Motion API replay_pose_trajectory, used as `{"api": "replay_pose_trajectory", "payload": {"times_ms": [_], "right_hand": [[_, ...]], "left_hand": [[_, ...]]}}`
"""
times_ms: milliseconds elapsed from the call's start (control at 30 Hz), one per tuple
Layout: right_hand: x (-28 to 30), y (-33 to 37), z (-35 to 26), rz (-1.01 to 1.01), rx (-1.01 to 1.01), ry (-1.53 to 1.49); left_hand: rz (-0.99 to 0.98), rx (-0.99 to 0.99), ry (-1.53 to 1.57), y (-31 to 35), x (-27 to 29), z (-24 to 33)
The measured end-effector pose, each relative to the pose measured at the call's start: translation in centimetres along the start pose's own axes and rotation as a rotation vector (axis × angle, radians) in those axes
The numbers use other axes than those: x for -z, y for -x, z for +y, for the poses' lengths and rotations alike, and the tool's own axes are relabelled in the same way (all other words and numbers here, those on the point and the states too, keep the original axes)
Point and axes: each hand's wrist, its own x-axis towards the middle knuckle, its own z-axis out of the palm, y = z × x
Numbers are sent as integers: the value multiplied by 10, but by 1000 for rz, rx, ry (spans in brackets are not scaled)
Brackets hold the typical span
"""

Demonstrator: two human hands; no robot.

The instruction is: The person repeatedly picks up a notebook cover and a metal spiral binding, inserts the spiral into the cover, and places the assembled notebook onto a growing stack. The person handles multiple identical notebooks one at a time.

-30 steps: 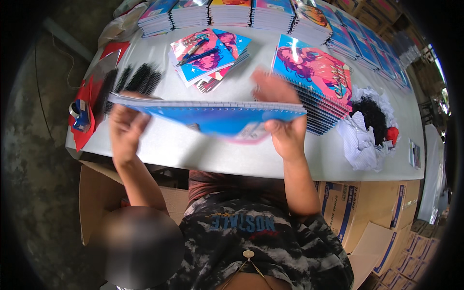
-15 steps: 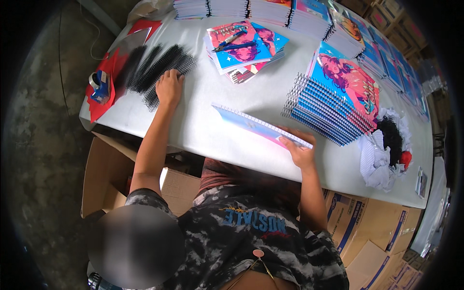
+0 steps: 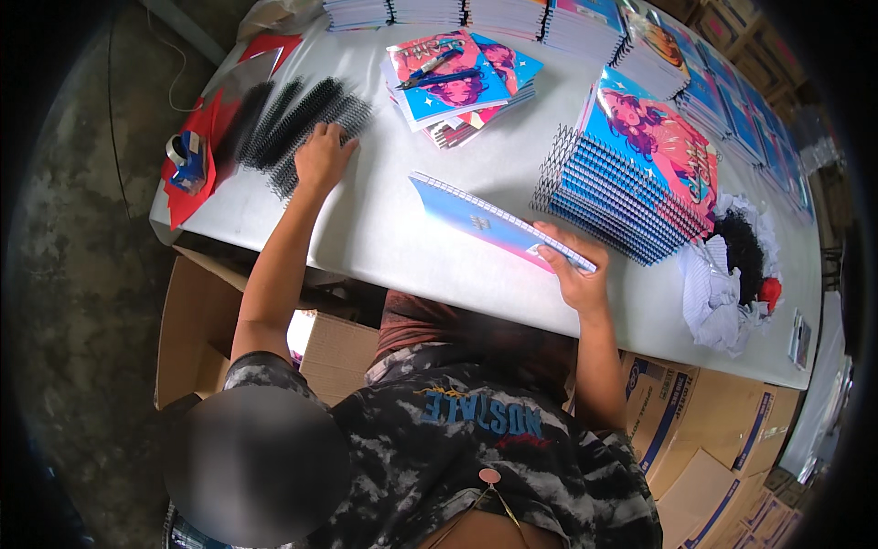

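Note:
A pile of black spiral binding coils (image 3: pixel 302 114) lies on the left part of the table. My left hand (image 3: pixel 322 163) rests at the near right side of this pile, fingers bent onto the coils and thumb held apart. No coil shows lifted in it. In my right hand (image 3: pixel 581 274) is a blue and pink notebook (image 3: pixel 485 222), gripped at its right end between thumb and fingers. It is tilted, with the punched edge uppermost and no coil along it. Right of it stands a stack of coil-bound notebooks (image 3: pixel 631 174) with illustrated covers.
Pliers (image 3: pixel 439 78) lie on a smaller notebook stack (image 3: pixel 457 105) at the back middle. A blue tape dispenser (image 3: pixel 187 165) sits on red sheets (image 3: pixel 215 169) at the left edge. Crumpled white material (image 3: pixel 712 293) lies at the right. More notebook stacks (image 3: pixel 512 20) line the back.
My left hand has shifted slightly toward the right on the coils, with the thumb now spread. The notebook in my right hand has tipped, showing more of its cover.

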Motion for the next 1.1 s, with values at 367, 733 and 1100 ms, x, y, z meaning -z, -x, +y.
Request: {"api": "replay_pose_trajectory", "payload": {"times_ms": [367, 733, 1100], "right_hand": [[11, -1, 7, 146, -113, -20], [13, -3, 14, 151, -117, 27], [18, -9, 11, 32, 36, 87]], "left_hand": [[9, 234, 694, -18, 54, 4], [-517, -165, 1141, 35, 83, 87], [-954, 278, 1294, 8, 109, 89]]}}
